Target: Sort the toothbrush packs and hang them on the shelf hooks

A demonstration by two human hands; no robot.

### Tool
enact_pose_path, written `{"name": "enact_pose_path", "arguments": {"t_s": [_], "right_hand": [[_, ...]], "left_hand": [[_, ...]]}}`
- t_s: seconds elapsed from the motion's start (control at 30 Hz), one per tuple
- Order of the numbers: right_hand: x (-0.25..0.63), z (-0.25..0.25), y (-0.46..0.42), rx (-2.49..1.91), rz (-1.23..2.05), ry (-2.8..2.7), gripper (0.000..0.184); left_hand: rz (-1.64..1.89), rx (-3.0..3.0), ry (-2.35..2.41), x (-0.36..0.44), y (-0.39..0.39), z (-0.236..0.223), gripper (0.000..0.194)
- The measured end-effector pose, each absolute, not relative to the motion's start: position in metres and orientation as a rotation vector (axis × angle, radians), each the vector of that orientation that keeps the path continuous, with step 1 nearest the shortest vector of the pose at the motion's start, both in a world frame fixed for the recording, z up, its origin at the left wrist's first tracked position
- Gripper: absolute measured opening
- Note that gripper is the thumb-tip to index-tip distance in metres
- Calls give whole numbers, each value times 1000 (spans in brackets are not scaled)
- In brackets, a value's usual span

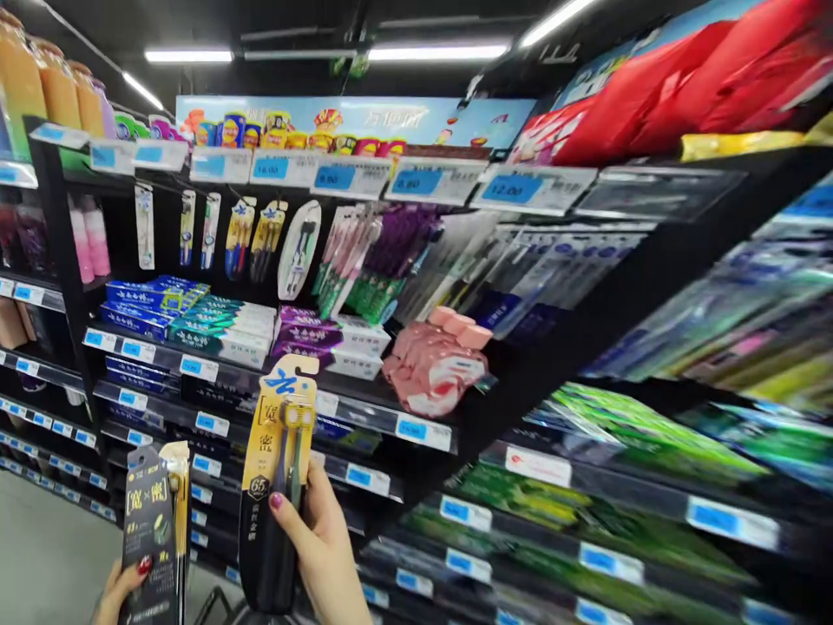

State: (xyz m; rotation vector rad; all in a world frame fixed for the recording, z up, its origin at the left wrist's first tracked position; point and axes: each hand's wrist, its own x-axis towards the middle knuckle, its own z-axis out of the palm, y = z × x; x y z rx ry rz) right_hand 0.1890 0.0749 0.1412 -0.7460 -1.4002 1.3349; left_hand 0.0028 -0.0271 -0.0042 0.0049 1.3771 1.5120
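My right hand is closed around a black and gold toothbrush pack, held upright with its hanging hook at the top. Two brush heads show through its clear front. Lower down at the left, my left hand grips toothbrush packs: a dark grey one with gold lettering and a black and gold one seen edge-on beside it. The two hands are apart. Behind them, similar gold-topped toothbrush packs hang on the shelf's hooks.
Toothpaste boxes lie stacked on the shelf ahead, beside pink pouches. More hanging toothbrush packs fill the rack. A black shelf upright slants at the right, with blurred green packages beyond. Bare floor shows lower left.
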Motion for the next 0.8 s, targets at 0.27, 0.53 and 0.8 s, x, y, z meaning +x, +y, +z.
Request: {"name": "enact_pose_path", "arguments": {"t_s": [0.27,0.53,0.8], "right_hand": [[210,80,21,-1056,1358,-1361,29],[236,38,4,-650,1903,-778,33],[245,4,8,395,2360,-224,22]], "left_hand": [[1382,95,1313,27,-26,-25,28],[1301,135,1336,49,-30,-30,31],[1296,146,1384,54,-29,-19,29]]}}
